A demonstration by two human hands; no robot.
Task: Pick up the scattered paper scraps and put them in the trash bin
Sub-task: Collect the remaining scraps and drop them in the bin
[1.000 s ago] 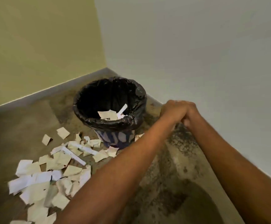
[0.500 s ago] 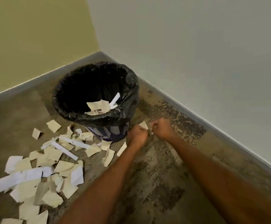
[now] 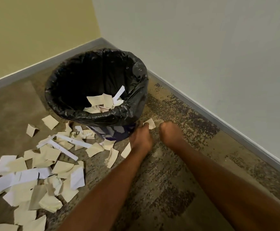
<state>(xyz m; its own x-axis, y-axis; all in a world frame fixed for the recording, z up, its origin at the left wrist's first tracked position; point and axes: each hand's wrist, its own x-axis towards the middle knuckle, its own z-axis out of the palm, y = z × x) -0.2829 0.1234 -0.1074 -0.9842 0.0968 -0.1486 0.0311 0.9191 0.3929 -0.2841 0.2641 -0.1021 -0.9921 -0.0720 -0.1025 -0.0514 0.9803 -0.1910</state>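
Beige and white paper scraps (image 3: 41, 179) lie strewn over the floor to the left of and in front of one trash bin (image 3: 92, 116), which stands in the corner of a room. The heap is thickest at the lower left and thins towards the foot of the bin. More than thirty pieces are on the floor, overlapping too much for an exact count. About six more rest inside the bin against its near side, on the black liner (image 3: 136, 90) folded over the rim. The task looks barely begun, with most of the paper still to gather. Two bare arms reach in from below. The left hand (image 3: 140, 140) is low beside the bin's base, its fingertips apparently pinching one beige scrap (image 3: 150, 123) just above the floor. The right hand (image 3: 169, 132) is just beside it with fingers curled under; whether it holds anything cannot be told. Beneath is mottled brown carpet (image 3: 177, 172), edged by a grey baseboard (image 3: 236, 129). A yellow wall (image 3: 35, 30) meets a pale wall (image 3: 202, 47) behind the bin.
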